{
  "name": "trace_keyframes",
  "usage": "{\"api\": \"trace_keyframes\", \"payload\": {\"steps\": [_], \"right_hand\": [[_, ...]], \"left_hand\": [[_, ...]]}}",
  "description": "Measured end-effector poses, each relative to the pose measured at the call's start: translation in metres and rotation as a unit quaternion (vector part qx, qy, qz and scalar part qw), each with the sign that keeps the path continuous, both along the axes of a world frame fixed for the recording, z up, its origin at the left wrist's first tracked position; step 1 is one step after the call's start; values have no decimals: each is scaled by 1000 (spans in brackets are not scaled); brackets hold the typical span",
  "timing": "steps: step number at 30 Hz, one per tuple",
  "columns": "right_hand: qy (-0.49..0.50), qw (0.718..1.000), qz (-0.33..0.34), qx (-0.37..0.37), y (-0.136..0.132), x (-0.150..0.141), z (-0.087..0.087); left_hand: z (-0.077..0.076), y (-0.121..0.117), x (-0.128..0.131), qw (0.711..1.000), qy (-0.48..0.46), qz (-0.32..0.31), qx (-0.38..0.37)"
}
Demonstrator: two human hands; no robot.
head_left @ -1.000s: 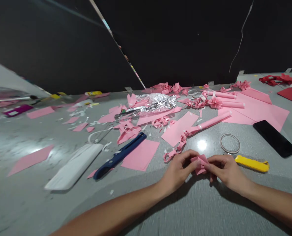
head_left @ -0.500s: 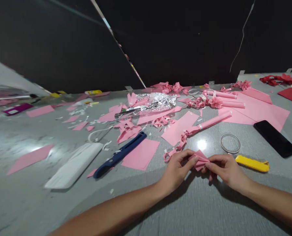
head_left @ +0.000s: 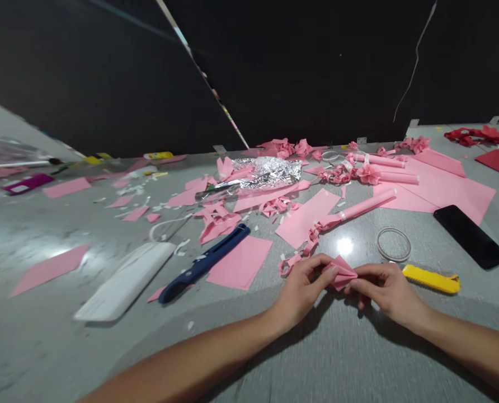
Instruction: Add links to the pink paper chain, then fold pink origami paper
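A small folded piece of pink paper point(head_left: 342, 272) is pinched between both hands above the grey surface. My left hand point(head_left: 306, 282) grips its left side between thumb and fingers. At its right tip, my right hand point(head_left: 381, 288) presses the folds together with thumb and forefinger. Just behind my left hand lies a pink paper chain point(head_left: 311, 242) joined to a rolled paper tube point(head_left: 369, 205). A yellow cutter point(head_left: 431, 279) and a ring of thin wire or tape point(head_left: 394, 244) rest close to my right hand.
Left of my hands are a dark blue stapler-like tool point(head_left: 205, 263), pink sheets point(head_left: 245, 260) and a flat white object point(head_left: 126, 282). A black phone point(head_left: 471, 236) lies at right. Behind are crumpled silver foil point(head_left: 274, 173), paper scraps and a black wall point(head_left: 308, 73).
Both hands stay almost in place, still holding the folded pink paper. Its folds sit slightly differently between the fingers. The view has shifted very slightly.
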State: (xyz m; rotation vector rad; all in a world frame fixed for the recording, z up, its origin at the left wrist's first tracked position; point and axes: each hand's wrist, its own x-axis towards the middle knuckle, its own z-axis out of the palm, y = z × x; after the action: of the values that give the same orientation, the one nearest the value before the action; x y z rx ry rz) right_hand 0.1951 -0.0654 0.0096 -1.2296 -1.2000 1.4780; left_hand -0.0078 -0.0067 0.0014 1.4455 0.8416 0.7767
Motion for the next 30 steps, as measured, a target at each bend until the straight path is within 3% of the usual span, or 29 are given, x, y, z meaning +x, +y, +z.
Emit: {"api": "trace_keyframes", "payload": {"steps": [16, 24, 30], "right_hand": [[-29, 999, -4, -17, -2, 0, -3], [0, 1000, -21, -20, -1, 0, -3], [3, 999, -31, -11, 0, 1, -3]], "left_hand": [[6, -1, 0, 999, 27, -14, 23], [6, -2, -1, 1000, 2, -22, -4], [7, -3, -2, 999, 10, -41, 22]]}}
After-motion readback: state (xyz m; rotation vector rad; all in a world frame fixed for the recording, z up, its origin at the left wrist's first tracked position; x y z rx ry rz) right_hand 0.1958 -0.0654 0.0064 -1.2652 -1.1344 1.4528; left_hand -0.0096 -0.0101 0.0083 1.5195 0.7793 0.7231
